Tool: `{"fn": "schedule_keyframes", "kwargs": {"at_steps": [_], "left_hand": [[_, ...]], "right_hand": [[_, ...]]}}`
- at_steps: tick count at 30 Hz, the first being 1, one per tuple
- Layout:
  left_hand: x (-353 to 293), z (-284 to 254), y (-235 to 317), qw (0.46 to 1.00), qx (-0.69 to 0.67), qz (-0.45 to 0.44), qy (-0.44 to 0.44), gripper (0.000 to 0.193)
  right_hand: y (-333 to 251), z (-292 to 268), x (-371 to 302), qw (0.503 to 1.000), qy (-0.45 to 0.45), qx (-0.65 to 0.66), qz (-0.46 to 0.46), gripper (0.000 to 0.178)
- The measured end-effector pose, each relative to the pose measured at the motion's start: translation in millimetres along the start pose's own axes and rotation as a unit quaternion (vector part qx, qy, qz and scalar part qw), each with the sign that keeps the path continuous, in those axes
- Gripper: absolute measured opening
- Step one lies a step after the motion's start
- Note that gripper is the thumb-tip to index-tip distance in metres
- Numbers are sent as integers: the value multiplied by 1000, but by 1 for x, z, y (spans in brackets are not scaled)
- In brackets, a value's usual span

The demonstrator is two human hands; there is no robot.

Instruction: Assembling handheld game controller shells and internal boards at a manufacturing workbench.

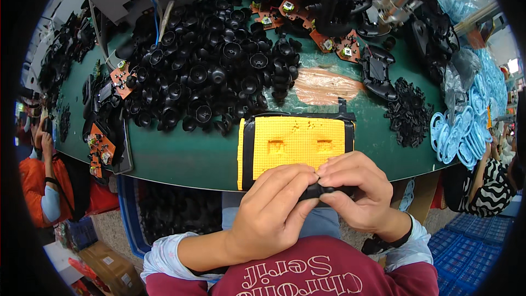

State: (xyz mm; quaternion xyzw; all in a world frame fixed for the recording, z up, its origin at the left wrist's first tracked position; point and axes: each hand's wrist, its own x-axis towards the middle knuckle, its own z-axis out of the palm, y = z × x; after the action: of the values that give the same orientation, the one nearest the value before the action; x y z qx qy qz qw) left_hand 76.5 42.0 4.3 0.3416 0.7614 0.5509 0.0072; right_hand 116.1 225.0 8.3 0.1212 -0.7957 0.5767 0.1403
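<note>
My left hand [279, 203] and my right hand [359, 192] meet at the near edge of a yellow textured pad [290, 156]. Both are closed, fingertips and thumbs pinching a small black plastic part [313, 191] between them. Most of this part is covered by the fingers, so its kind cannot be made out. Two square recesses show in the pad, with black tape along its sides. Beyond it lies a large heap of black dome-shaped caps [203, 77].
Game controller shells [378, 71] and orange circuit boards [348, 49] lie at the back right. Small black pieces [408, 112] and light-blue plastic rings [463, 137] are piled at right. A blue bin [129, 214] stands below the table's left edge. Other people sit at both sides.
</note>
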Motion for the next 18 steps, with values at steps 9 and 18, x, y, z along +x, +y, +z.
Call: {"fn": "schedule_keyframes", "kwargs": {"at_steps": [9, 18], "left_hand": [[5, -4, -18, 885, -435, -150, 79, 64], [16, -53, -27, 985, 143, 3, -97, 43]], "right_hand": [[-6, -3, 2, 969, 19, 175, 176, 86], [8, -22, 21, 968, -133, -210, -42, 43]]}}
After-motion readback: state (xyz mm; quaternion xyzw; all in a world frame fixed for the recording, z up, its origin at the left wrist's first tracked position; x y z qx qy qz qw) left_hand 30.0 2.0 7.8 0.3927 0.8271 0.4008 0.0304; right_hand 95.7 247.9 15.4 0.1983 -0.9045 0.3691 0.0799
